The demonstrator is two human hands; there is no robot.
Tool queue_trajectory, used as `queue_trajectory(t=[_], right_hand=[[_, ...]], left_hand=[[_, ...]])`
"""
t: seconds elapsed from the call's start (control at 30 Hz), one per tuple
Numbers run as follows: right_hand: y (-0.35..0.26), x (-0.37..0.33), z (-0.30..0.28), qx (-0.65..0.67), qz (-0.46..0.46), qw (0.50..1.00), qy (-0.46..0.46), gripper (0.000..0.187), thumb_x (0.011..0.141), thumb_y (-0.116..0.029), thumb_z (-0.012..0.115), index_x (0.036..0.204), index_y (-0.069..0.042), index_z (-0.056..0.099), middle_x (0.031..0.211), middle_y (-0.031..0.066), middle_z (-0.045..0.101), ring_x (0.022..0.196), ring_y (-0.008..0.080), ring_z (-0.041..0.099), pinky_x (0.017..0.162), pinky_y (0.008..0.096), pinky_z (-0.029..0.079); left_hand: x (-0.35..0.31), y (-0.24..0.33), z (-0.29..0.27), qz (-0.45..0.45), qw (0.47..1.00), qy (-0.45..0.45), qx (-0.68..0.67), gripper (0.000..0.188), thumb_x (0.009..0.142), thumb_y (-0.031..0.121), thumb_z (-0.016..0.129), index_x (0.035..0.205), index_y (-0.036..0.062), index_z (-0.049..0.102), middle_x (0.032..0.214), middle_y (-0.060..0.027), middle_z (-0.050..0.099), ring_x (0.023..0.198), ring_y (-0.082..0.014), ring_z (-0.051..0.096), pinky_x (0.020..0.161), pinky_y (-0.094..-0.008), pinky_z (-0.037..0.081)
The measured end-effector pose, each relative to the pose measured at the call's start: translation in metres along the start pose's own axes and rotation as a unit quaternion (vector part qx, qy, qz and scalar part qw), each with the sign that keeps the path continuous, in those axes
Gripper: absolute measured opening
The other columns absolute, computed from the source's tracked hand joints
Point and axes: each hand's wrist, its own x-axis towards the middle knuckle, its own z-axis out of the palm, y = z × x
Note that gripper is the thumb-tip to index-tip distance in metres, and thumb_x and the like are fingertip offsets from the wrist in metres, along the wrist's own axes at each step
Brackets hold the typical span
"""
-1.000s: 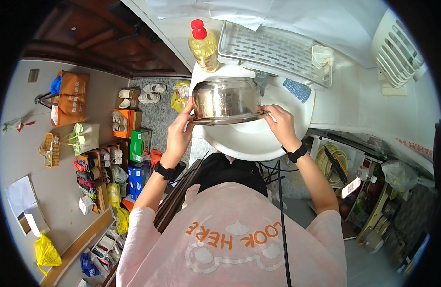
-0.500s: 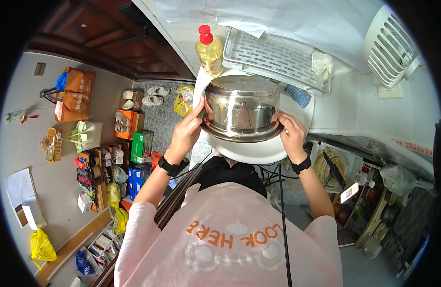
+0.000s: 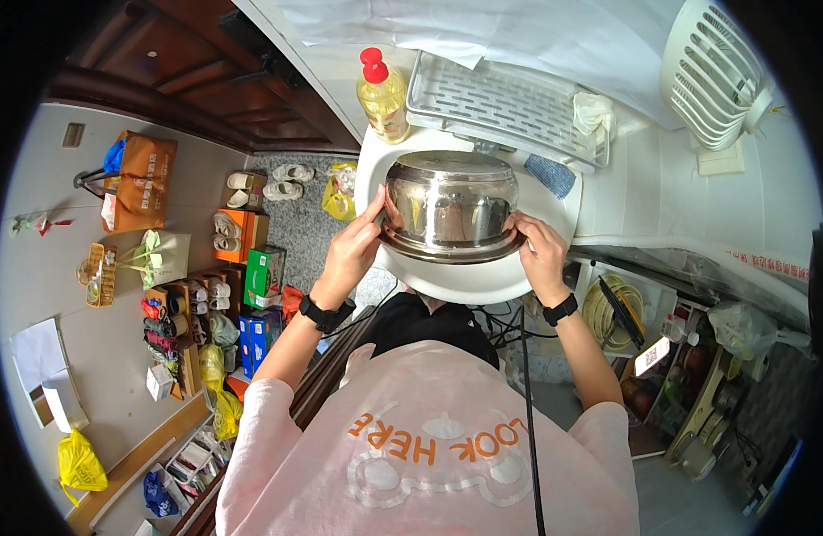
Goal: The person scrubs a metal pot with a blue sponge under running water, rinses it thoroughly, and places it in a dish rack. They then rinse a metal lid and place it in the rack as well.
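A shiny stainless steel pot (image 3: 449, 205) is held above the white washbasin (image 3: 483, 284), its flat base facing up and away from me and its wide rim toward me. My left hand (image 3: 355, 239) grips the rim on the left side, thumb up along the pot wall. On the opposite side my right hand (image 3: 538, 253) pinches the rim, its thumb and fingertips at the edge. The inside of the pot is hidden. A bottle of yellow liquid with a red cap (image 3: 384, 98) stands on the basin's far left edge.
Behind the basin lies a white slotted drying rack (image 3: 501, 94) with a pale cloth (image 3: 594, 113) at its right end. A blue-grey cloth (image 3: 551, 175) rests on the basin's right rim. Shelves with pans (image 3: 697, 447) are at the right; shoes and boxes (image 3: 267, 272) line the left.
The pot has tipped slightly, so less of its base shows. Both hands keep their hold on the rim. The background has shifted a little to the left.
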Motion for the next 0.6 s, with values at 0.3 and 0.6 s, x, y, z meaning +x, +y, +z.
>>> queue_trajectory(t=[0.3,0.6], right_hand=[[0.018,-0.021,0.018,-0.001,0.003,0.999,-0.044,0.025,0.069,0.01,0.062,0.09,-0.002,0.064,0.095,0.0105,0.07,0.085,0.0278,0.068,0.073,0.0357,0.056],[0.027,-0.026,0.024,-0.037,0.008,0.996,-0.078,0.024,0.069,0.01,0.063,0.088,-0.005,0.064,0.089,0.0084,0.07,0.078,0.0269,0.068,0.067,0.0359,0.055]], left_hand=[[-0.017,-0.004,0.01,-0.035,0.999,-0.036,0.002,0.019,0.074,-0.012,0.063,0.078,-0.0015,0.047,0.142,-0.0139,0.049,0.101,-0.0326,0.065,0.075,-0.0343,0.057],[-0.025,-0.012,0.024,-0.044,0.998,-0.039,-0.02,0.022,0.073,-0.011,0.065,0.077,-0.0011,0.045,0.142,-0.0134,0.049,0.101,-0.0335,0.065,0.076,-0.035,0.056]])
